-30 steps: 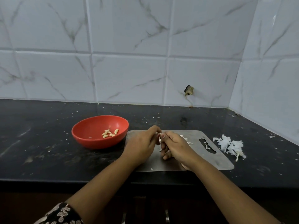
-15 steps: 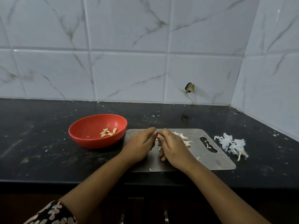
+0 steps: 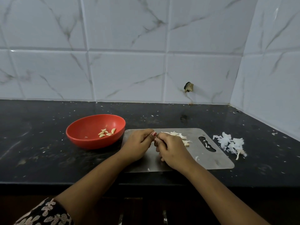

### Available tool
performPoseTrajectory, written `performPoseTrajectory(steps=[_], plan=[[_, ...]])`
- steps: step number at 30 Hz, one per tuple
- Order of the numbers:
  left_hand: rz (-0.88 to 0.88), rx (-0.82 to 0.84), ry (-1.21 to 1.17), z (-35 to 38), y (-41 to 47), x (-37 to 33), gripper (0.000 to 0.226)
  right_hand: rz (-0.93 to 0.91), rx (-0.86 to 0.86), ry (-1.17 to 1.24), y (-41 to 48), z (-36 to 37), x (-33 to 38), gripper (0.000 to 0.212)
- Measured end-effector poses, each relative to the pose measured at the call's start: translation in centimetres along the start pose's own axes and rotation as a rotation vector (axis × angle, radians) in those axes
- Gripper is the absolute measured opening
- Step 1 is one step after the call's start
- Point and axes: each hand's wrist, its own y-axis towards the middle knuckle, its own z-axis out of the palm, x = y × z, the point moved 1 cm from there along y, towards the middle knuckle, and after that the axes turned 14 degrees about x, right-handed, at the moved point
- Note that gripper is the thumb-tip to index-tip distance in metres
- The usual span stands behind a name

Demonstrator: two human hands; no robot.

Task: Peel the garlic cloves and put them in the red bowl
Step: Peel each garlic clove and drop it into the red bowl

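A red bowl (image 3: 84, 135) sits on the black counter, left of a steel cutting board (image 3: 209, 157). Several peeled garlic cloves (image 3: 107, 132) lie inside the bowl. My left hand (image 3: 138, 146) and my right hand (image 3: 172, 149) meet over the board's left part, fingers curled, fingertips pinched together around a small garlic clove that is almost wholly hidden between them. Unpeeled cloves and skins (image 3: 180, 137) lie on the board just behind my right hand.
A heap of white garlic skins (image 3: 230, 143) lies on the counter (image 3: 40, 151) right of the board. Small skin flecks are scattered over the counter. Tiled walls close the back and right side. The counter's front edge runs under my forearms.
Both hands have stayed together over the board, shifting only slightly. The pile of cloves behind my right hand shows more now.
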Motion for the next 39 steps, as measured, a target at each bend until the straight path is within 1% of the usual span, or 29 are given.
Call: performPoseTrajectory(steps=[4,7,9,10,12,15,17,19,21,23,25,28,31,34,36,39], plan=[[0.001,0.003,-0.008,0.0,0.0,-0.3,0.043,-0.031,-0.046,-0.12,-0.1,0.0,0.0,0.02],[-0.041,0.027,-0.057,-0.1,-0.1,-0.8,0.043,-0.016,-0.057,-0.25,0.0,0.3,-0.1,0.023],[-0.071,0.046,-0.112,-0.1,-0.1,-0.9,0.042,0.001,-0.053,-0.266,0.0,0.3,0.0,0.023],[-0.082,0.051,-0.13,-0.1,-0.1,-1.0,0.042,0.009,-0.042,-0.229,-0.1,0.1,0.1,0.022],[-0.081,0.046,-0.132,-0.1,-0.2,-1.2,0.041,0.036,-0.004,-0.021,0.0,-0.3,0.0,0.026],[-0.006,-0.018,-0.042,0.0,-0.2,-1.1,0.037,0.091,0.064,0.455,0.0,-0.9,0.1,0.03],[0.048,-0.058,-0.023,0.1,-0.2,-1.0,0.032,0.107,0.127,0.736,-0.2,-1.1,0.6,0.03],[0.096,-0.088,-0.014,0.2,-0.2,-0.8,0.036,0.105,0.175,0.882,-0.3,-1.4,1.0,0.031],[0.131,-0.108,0.016,0.3,-0.2,-0.7,0.042,0.109,0.199,0.947,-0.4,-1.6,1.0,0.031],[0.136,-0.116,0.013,0.3,-0.2,-0.6,0.043,0.112,0.201,0.978,-0.5,-1.6,0.9,0.03],[0.115,-0.121,-0.019,0.4,-0.2,-0.5,0.039,0.092,0.166,0.973,-0.3,-1.3,0.8,0.026],[0.042,-0.166,-0.056,0.3,-0.2,-0.4,0.029,0.064,0.055,0.867,-0.2,-0.8,0.5,0.015],[0.013,-0.165,-0.092,0.4,-0.1,-0.2,0.032,0.076,-0.042,0.77,-0.2,-0.5,0.3,0.012],[0.022,-0.13,-0.117,0.5,-0.1,-0.1,0.03,0.102,-0.138,0.7,-0.4,-0.5,0.0,0.007],[0.027,-0.115,-0.107,0.6,-0.1,0.0,0.032,0.105,-0.172,0.637,-0.4,-0.5,-0.2,0.006],[0.003,-0.11,-0.066,0.6,-0.1,0.0,0.035,0.072,-0.217,0.416,-0.4,-0.5,-0.2,0.007]])
